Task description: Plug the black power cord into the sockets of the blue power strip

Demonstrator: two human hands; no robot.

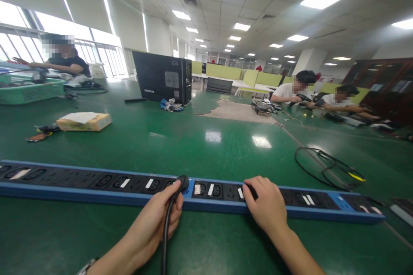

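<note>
A long blue power strip (pixel 206 205) with black socket faces lies crosswise in front of me. Several sockets carry small white labels. In my left hand (pixel 161 217) is a black plug (pixel 183 184), pinched between thumb and fingers above the strip's blue middle section. Its thick black cable (pixel 165 240) runs down past my palm and out at the bottom edge. My right hand (pixel 266 206) grips the power strip right of its middle, thumb on the socket face and fingers over the far side. Something black shows between that thumb and forefinger; the hand partly hides it.
Beyond the strip, a tissue pack (pixel 84 122) lies left on the green table (pixel 180 146). Farther back are a black computer case (pixel 161 77), gloves (pixel 171 105) and a green basket (pixel 32 92). A coiled black cable (pixel 322 167) lies right. Other people sit around the table.
</note>
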